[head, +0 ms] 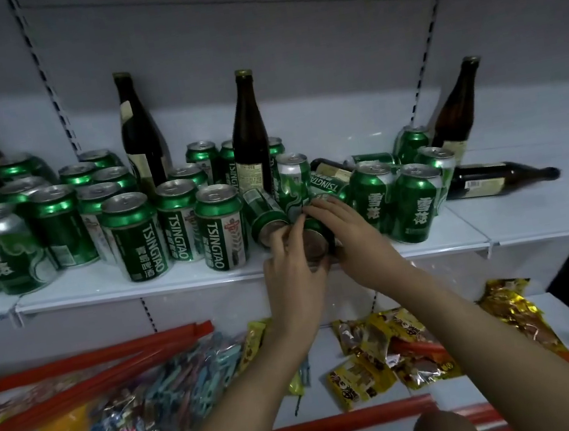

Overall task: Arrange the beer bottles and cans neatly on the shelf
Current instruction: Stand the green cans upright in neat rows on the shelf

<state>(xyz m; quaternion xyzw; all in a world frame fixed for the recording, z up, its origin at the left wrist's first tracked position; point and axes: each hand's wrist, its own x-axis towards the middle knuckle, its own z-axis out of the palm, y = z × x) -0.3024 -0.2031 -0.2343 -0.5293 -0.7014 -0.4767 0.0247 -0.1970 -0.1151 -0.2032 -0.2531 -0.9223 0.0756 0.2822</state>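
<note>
Several green beer cans stand on the white shelf (pixel 138 288), among them an upright Tsingtao can (pixel 222 227). A tipped green can (pixel 314 238) lies near the shelf's front edge with its base toward me. My left hand (pixel 291 270) and my right hand (pixel 350 238) both grip it from either side. Another tipped can (pixel 264 214) lies just left of it. Brown bottles stand behind, one in the middle (pixel 249 135) and one at the right (pixel 457 106). One brown bottle (pixel 500 177) lies on its side at the right.
The lower shelf holds red tubes (pixel 89 358), a bag of coloured clips (pixel 175 381), yellow snack packets (pixel 383 352) and a gold packet (pixel 514 313). Shelf uprights with slots run up the back wall.
</note>
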